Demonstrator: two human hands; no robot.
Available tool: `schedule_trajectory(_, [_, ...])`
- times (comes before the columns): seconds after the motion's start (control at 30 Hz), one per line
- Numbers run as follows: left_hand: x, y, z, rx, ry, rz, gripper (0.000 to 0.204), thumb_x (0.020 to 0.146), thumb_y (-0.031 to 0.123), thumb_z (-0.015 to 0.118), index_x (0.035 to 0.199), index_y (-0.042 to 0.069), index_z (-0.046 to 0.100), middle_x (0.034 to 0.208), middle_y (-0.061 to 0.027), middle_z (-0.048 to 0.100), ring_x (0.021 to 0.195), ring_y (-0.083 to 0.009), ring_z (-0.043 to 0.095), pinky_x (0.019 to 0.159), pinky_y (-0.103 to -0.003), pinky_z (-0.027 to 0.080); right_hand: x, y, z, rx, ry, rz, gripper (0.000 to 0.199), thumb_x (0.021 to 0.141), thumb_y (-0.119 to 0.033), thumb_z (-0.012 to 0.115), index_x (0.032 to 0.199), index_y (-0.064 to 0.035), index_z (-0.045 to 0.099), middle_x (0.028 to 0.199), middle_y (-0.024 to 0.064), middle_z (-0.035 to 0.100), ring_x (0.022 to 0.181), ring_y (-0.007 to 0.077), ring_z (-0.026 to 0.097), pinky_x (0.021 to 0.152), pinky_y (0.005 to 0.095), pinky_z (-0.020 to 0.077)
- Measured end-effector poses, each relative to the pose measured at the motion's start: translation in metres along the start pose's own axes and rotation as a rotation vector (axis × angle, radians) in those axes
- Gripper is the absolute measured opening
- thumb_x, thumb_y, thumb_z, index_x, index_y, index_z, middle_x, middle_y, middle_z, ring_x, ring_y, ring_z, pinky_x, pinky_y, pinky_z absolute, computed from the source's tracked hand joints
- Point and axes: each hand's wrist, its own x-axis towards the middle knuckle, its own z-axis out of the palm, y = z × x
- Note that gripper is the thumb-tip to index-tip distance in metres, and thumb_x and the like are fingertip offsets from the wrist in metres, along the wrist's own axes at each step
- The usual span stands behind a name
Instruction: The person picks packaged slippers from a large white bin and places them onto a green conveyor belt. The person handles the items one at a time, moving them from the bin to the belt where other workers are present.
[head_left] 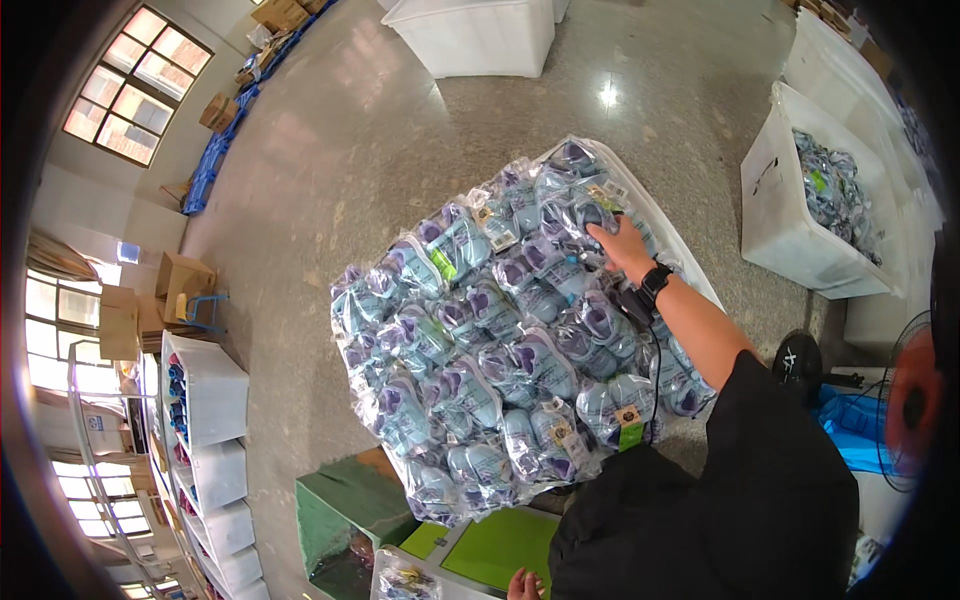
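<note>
Clear plastic [462,238] is wrapping the blue-purple shoes [545,365], which are sitting in close rows around the centre, probably so the pairs are bracing each other. Toward two o'clock, I'm seeing the right hand [622,248] resting on one bagged pair [588,211], fingers curling downward; whether they're pinching, I cannot tell. Near six o'clock, the left hand [524,583] is showing half-curled fingers, any contact hidden.

This looks like a factory or warehouse: large white bins [480,42], cardboard boxes [218,112] and rows of bagged shoes [490,308].
</note>
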Motion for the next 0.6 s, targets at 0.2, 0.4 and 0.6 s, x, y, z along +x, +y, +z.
schedule_trajectory(0.2, [0.002, 0.003, 0.001, -0.012, 0.006, 0.002, 0.048, 0.105, 0.034, 0.062, 0.143, 0.005, 0.057, 0.111, -0.0103, 0.068, 0.086, -0.0176, 0.063, 0.073, -0.03, 0.053, 0.009, 0.0, 0.016, 0.436, 0.086, 0.089, 0.063, 0.086, -0.029, 0.076, 0.137, -0.0006, 0.052, 0.11, 0.0123, 0.062, 0.09, 0.0273, 0.068, 0.061, 0.0388, 0.0621])
schedule_trajectory(0.4, [-0.003, -0.017, -0.005, -0.008, 0.036, -0.043, 0.048, 0.104, 0.033, 0.062, 0.143, 0.005, 0.057, 0.112, -0.0107, 0.068, 0.09, -0.0182, 0.064, 0.075, -0.031, 0.053, 0.043, -0.038, -0.001, 0.673, -0.042, -0.158, 0.044, 0.087, -0.019, 0.073, 0.126, -0.0031, 0.059, 0.105, 0.0051, 0.064, 0.086, 0.019, 0.068, 0.061, 0.0377, 0.0625])
schedule_trajectory(0.6, [-0.006, -0.037, -0.006, -0.022, 0.091, -0.02, 0.048, 0.103, 0.031, 0.064, 0.14, 0.002, 0.059, 0.122, -0.0125, 0.066, 0.105, -0.0218, 0.062, 0.089, -0.032, 0.052, 0.099, -0.056, -0.01, 0.459, -0.019, -0.298, 0.054, 0.086, -0.021, 0.076, 0.134, -0.0013, 0.061, 0.111, 0.0065, 0.069, 0.093, 0.0166, 0.067, 0.069, 0.036, 0.0603])
